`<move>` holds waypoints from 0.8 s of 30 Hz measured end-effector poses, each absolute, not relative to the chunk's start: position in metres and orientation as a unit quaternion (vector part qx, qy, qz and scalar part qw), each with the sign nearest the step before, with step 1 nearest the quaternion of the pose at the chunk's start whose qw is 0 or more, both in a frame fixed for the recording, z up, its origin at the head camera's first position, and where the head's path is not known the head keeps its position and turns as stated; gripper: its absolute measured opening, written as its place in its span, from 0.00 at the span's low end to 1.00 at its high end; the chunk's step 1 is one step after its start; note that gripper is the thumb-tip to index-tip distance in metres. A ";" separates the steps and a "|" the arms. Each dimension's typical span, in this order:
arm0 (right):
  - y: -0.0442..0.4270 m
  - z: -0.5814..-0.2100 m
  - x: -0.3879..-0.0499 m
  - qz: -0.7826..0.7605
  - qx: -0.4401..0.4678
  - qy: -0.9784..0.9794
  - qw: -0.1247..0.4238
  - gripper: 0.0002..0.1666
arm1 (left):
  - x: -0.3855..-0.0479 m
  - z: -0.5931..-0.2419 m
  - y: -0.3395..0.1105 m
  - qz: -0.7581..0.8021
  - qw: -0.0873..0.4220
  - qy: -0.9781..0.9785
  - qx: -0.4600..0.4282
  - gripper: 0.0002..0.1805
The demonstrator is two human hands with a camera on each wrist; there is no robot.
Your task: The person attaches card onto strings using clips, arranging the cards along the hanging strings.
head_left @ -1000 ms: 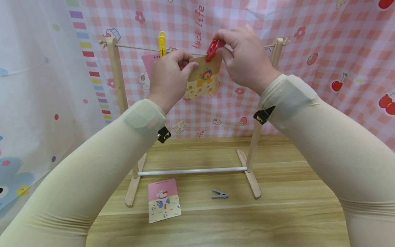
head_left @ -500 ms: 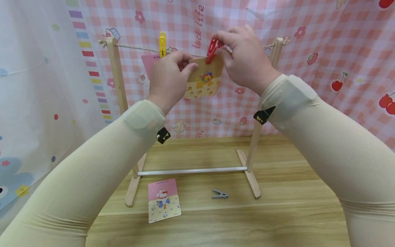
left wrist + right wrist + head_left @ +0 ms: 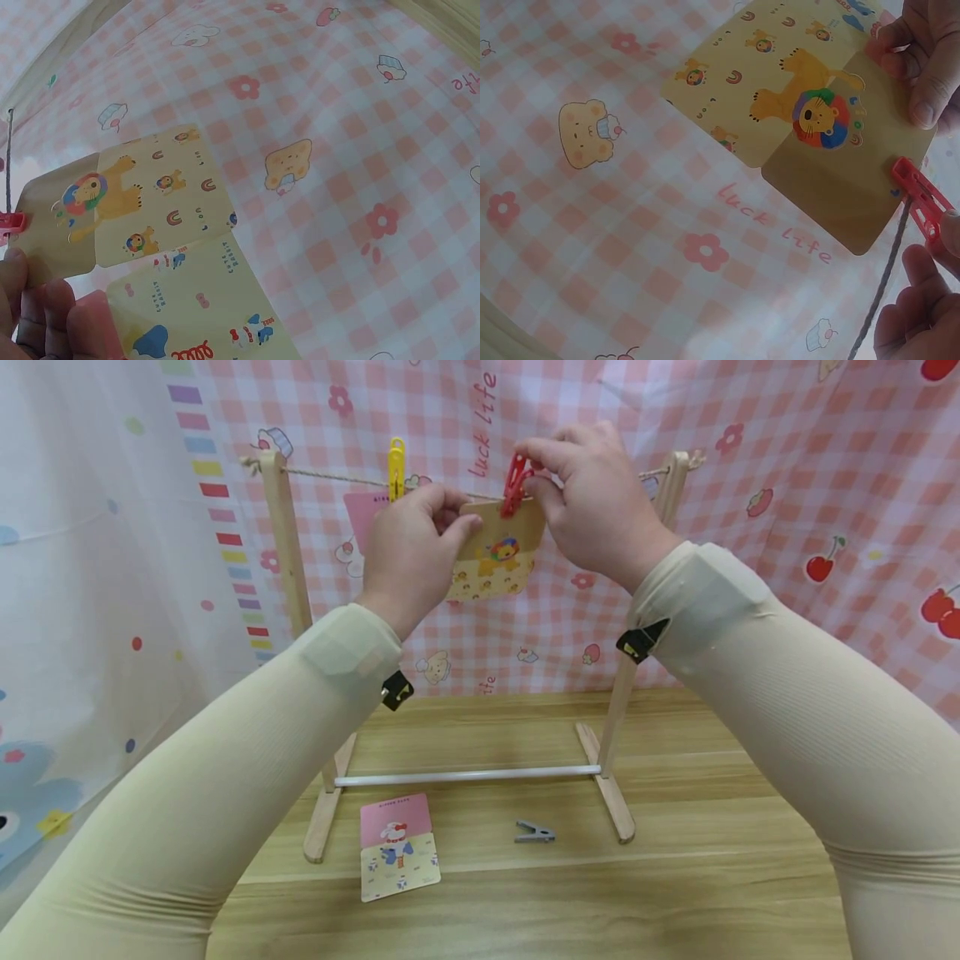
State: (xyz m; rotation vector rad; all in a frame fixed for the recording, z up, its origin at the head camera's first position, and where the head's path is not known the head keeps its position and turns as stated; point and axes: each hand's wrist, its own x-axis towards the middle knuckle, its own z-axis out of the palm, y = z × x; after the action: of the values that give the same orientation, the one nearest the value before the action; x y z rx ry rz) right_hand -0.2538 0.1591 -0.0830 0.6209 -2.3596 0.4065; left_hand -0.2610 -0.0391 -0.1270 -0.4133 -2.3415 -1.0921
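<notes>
A lion card [image 3: 497,556], brown above and pale yellow below, hangs at the rope [image 3: 881,289]. My left hand [image 3: 420,547] pinches its upper left corner between thumb and fingers. On the card's top edge sits a red clothespin [image 3: 515,487], which my right hand [image 3: 592,497] pinches by its handles. In the right wrist view the clothespin's tip lies over the card's edge where the rope passes. Left of it a pink-topped card [image 3: 362,510] hangs under a yellow clothespin [image 3: 397,468], partly hidden by my left hand.
A wooden stand [image 3: 285,543] with a white crossbar [image 3: 468,775] carries the rope. On the wooden table [image 3: 675,885] lie a pink and yellow rabbit card [image 3: 400,847] and a grey clothespin [image 3: 535,832]. A pink checked cloth [image 3: 750,568] hangs behind.
The lion card has swung slightly to the right and straightened. The red clothespin has tilted more upright and sunk a little. Both hands stay nearly in place.
</notes>
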 end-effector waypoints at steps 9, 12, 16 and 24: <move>0.158 -0.083 -0.255 0.155 0.233 -0.902 0.328 0.24 | -0.260 -0.127 -0.040 -0.405 0.263 -0.862 -0.156 0.14; 0.158 -0.083 -0.254 0.156 0.232 -0.903 0.327 0.25 | -0.259 -0.128 -0.040 -0.406 0.267 -0.860 -0.158 0.15; 0.158 -0.084 -0.254 0.155 0.231 -0.903 0.326 0.25 | -0.258 -0.128 -0.041 -0.407 0.272 -0.857 -0.160 0.15; 0.158 -0.083 -0.252 0.150 0.225 -0.908 0.319 0.26 | -0.256 -0.130 -0.043 -0.405 0.281 -0.855 -0.163 0.16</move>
State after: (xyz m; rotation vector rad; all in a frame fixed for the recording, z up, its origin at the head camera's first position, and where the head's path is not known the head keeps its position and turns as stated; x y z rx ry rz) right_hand -0.2521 0.1581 -0.0832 0.5913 -2.3875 0.3956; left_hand -0.2563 -0.0425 -0.1301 -0.4377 -2.2897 -1.0850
